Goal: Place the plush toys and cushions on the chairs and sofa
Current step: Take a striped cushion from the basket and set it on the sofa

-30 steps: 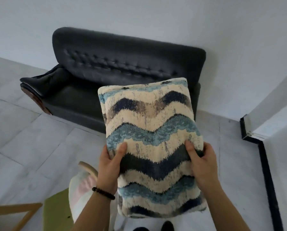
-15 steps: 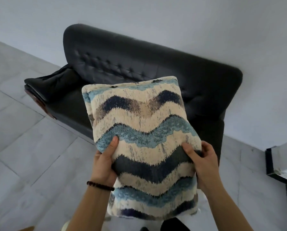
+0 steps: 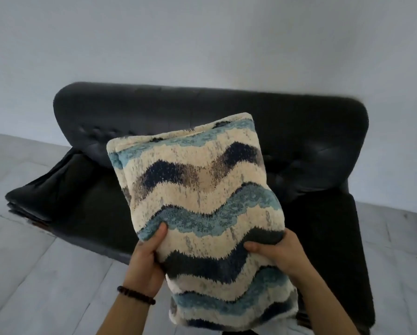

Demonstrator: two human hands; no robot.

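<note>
Two hands hold one cushion (image 3: 202, 201) between them. The left hand (image 3: 144, 264) grips its left edge and the right hand (image 3: 280, 255) its right edge. Each thumb presses into the front face, and the other fingers are hidden behind. One dark beaded bracelet (image 3: 136, 294) circles the left wrist. The cushion is upright in the air, leaning slightly right, in front of the sofa's seat and not resting on it. It is plush and cream, crossed by wavy bands of light blue, navy and tan. One black sofa (image 3: 311, 141) with a tufted back stands behind it against a plain pale wall (image 3: 202, 44), on a floor of large grey tiles (image 3: 45, 274).
</note>
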